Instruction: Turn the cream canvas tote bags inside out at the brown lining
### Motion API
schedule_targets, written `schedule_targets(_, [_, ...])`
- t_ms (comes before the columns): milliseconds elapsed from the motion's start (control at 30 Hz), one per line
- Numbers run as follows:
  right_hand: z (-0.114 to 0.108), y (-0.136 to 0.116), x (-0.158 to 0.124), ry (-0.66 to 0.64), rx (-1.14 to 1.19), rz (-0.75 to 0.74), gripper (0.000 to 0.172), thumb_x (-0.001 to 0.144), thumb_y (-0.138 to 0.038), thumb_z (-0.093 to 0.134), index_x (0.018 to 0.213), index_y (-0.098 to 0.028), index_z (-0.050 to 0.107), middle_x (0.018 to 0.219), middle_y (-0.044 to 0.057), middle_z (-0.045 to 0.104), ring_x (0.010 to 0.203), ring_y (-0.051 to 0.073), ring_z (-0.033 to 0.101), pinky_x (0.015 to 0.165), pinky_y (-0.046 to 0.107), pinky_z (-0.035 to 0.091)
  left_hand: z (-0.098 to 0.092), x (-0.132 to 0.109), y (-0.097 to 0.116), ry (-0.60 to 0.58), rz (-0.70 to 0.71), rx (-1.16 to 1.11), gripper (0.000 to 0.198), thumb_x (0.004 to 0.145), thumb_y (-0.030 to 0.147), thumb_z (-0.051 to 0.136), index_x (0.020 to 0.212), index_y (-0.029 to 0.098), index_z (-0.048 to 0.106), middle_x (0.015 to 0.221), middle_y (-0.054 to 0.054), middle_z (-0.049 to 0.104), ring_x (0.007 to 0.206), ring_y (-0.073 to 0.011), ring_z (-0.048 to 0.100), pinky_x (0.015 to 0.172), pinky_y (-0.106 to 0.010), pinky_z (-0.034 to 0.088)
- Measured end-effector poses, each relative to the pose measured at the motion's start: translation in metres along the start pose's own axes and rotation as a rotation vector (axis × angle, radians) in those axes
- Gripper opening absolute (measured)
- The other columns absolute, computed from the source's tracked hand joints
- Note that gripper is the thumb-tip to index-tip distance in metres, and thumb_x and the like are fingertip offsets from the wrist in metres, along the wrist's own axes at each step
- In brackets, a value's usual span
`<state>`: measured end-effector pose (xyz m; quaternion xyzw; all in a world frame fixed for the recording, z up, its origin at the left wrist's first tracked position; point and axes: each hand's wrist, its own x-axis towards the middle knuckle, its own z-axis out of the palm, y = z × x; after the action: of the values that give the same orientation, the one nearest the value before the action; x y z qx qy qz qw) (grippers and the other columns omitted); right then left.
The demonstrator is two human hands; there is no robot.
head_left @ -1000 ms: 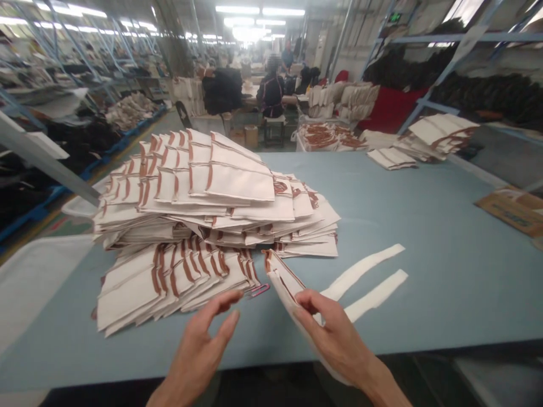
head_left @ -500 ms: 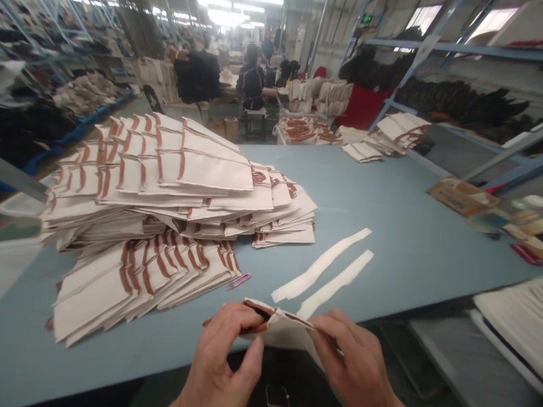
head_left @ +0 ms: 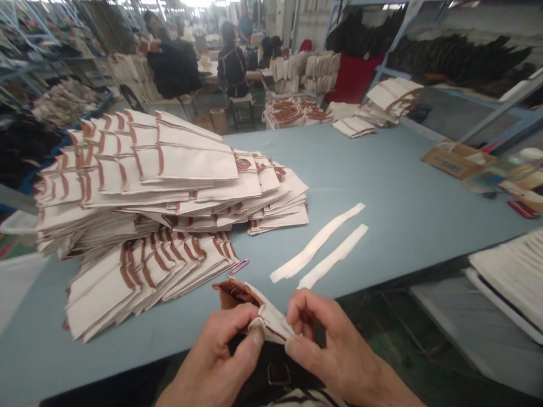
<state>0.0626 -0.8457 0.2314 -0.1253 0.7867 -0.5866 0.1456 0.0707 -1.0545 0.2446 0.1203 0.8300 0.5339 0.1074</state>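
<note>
A folded piece of cream fabric with brown edging (head_left: 270, 320) is held up at the table's near edge. My left hand (head_left: 229, 345) pinches a fold of it between thumb and forefinger. On its right end my right hand (head_left: 320, 336) grips the edge with thumb and fingers. A brown flap of the piece opens out beyond my left fingers. Past my hands lie two pale strips (head_left: 320, 243) side by side on the blue table (head_left: 390, 198). Pink-handled thread snips (head_left: 240, 265) rest by the lower stack of cream pieces (head_left: 144, 282), their blades mostly hidden.
A tall heap of cream and brown fabric pieces (head_left: 169, 164) covers the table's left side. More folded pieces (head_left: 382, 107) lie at the far right corner, with a cardboard box (head_left: 456, 158) on the right edge. A person (head_left: 232, 62) sits beyond the table.
The fabric piece has been turned and bunched, exposing its brown flap at the left. My right hand has moved left, closer to my left hand. The whole view has shifted slightly.
</note>
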Motion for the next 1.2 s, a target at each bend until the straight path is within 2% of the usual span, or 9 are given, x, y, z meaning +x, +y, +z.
schedule_targets(167, [0.0,-0.018,0.017,-0.221,0.236,0.133,0.024,0.086,-0.04,0.067,0.077,-0.022,0.052,0.066,-0.005,0.05,0.059,0.01,0.043,0.052,0.021,0.035,0.002,-0.01,-0.004,0.026,0.001,0.042,0.031,0.1,0.035,0.054,0.076,0.022,0.069,0.072,0.0,0.069,0.068,-0.0172,0.06,0.063,-0.024,0.047])
schedule_targets(333, [0.003,-0.009,0.025,-0.295,0.254,0.147,0.024,0.087,-0.038,0.066,0.077,-0.021,0.052,0.067,-0.006,0.046,0.061,0.009,0.04,0.053,0.02,0.032,-0.001,-0.021,-0.004,0.049,-0.066,-0.009,0.041,0.1,0.047,0.054,0.071,0.02,0.064,0.068,0.001,0.06,0.065,-0.0163,0.053,0.059,-0.023,0.042])
schedule_targets(467, [0.005,-0.008,0.028,-0.362,0.251,0.123,0.025,0.094,-0.038,0.063,0.079,-0.021,0.052,0.065,-0.007,0.046,0.058,0.009,0.039,0.05,0.019,0.031,0.0,-0.021,0.004,0.065,-0.084,-0.066,0.043,0.102,0.042,0.048,0.067,0.02,0.055,0.062,0.003,0.046,0.058,-0.013,0.043,0.056,-0.022,0.037])
schedule_targets(567, [0.005,-0.015,0.031,-0.309,0.069,-0.033,0.021,0.094,-0.029,0.062,0.077,-0.021,0.054,0.065,-0.006,0.052,0.058,0.009,0.044,0.052,0.019,0.034,0.001,-0.02,0.009,0.095,-0.05,-0.045,0.038,0.102,0.034,0.047,0.067,0.02,0.051,0.062,0.004,0.044,0.057,-0.0122,0.041,0.055,-0.022,0.035])
schedule_targets(667, [0.007,-0.019,0.033,-0.225,-0.083,-0.134,0.015,0.088,-0.019,0.062,0.077,-0.022,0.054,0.063,-0.006,0.057,0.054,0.009,0.051,0.053,0.02,0.038,0.002,-0.019,0.011,0.151,0.016,0.046,0.033,0.099,0.025,0.047,0.066,0.02,0.051,0.061,0.005,0.047,0.057,-0.012,0.042,0.056,-0.022,0.035])
schedule_targets(767, [0.01,-0.02,0.033,-0.144,-0.16,-0.232,0.013,0.086,-0.02,0.064,0.078,-0.023,0.055,0.063,-0.005,0.06,0.053,0.011,0.058,0.052,0.02,0.042,0.001,-0.018,0.013,0.16,0.016,0.105,0.033,0.098,0.023,0.047,0.065,0.02,0.052,0.061,0.004,0.05,0.057,-0.0125,0.045,0.057,-0.023,0.036])
schedule_targets(933, [0.012,-0.018,0.028,-0.026,-0.284,-0.469,0.011,0.088,-0.017,0.059,0.079,-0.022,0.056,0.062,-0.004,0.064,0.052,0.011,0.061,0.053,0.021,0.043,-0.003,-0.02,0.012,0.046,-0.043,0.108,0.037,0.104,0.028,0.041,0.073,0.019,0.059,0.066,0.004,0.054,0.062,-0.0127,0.05,0.061,-0.023,0.038])
schedule_targets(1067, [0.012,-0.014,0.026,0.054,-0.303,-0.513,0.012,0.086,-0.016,0.06,0.076,-0.021,0.055,0.06,-0.005,0.061,0.05,0.009,0.06,0.052,0.02,0.041,-0.003,-0.023,0.012,-0.016,-0.039,0.164,0.037,0.106,0.031,0.038,0.075,0.02,0.055,0.071,0.003,0.057,0.067,-0.0134,0.052,0.065,-0.023,0.04])
schedule_targets(1200, [0.01,-0.01,0.024,0.117,-0.356,-0.546,0.013,0.086,-0.017,0.061,0.074,-0.021,0.055,0.058,-0.006,0.06,0.047,0.009,0.056,0.051,0.021,0.039,-0.004,-0.022,0.016,-0.065,-0.028,0.186,0.032,0.106,0.029,0.039,0.082,0.021,0.058,0.081,0.002,0.067,0.077,-0.0152,0.058,0.074,-0.023,0.043])
